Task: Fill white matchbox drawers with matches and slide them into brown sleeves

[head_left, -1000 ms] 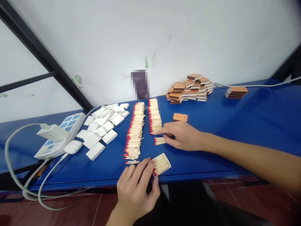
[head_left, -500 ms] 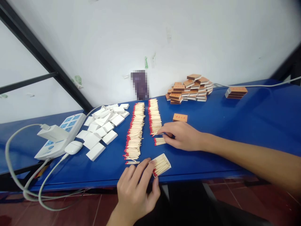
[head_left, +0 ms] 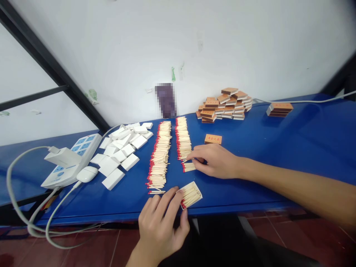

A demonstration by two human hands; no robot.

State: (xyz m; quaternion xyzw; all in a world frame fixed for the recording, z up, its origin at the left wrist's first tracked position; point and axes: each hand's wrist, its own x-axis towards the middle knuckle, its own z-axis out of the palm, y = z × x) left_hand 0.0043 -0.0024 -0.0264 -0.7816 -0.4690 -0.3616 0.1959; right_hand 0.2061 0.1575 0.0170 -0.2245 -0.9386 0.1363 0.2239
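Note:
My left hand point(head_left: 164, 222) grips a white matchbox tray point(head_left: 200, 194) at the table's front edge, thumb below and fingers on its upper left side. Inside the tray lie several red-tipped matches point(head_left: 190, 195), heads toward me. My right hand point(head_left: 215, 160) is closed at the near end of the right-hand row of matches point(head_left: 183, 138), thumb and index finger around a match point(head_left: 185, 161). Just below its fingertips is a small group of matches point(head_left: 189, 167). A longer row of matches point(head_left: 160, 152) runs parallel on the left. Behind my right hand lies an orange matchbox sleeve point(head_left: 213, 139).
White trays point(head_left: 119, 144) lie heaped on the blue table point(head_left: 250, 193) at left, beside a power strip point(head_left: 75, 159) with cables. Orange matchboxes point(head_left: 225, 105) are piled against the wall, and a short stack of matchboxes point(head_left: 279, 109) stands farther right.
My right thumb and index finger have shifted a match slightly at the end of the right-hand row. My left hand and the tray have stayed put.

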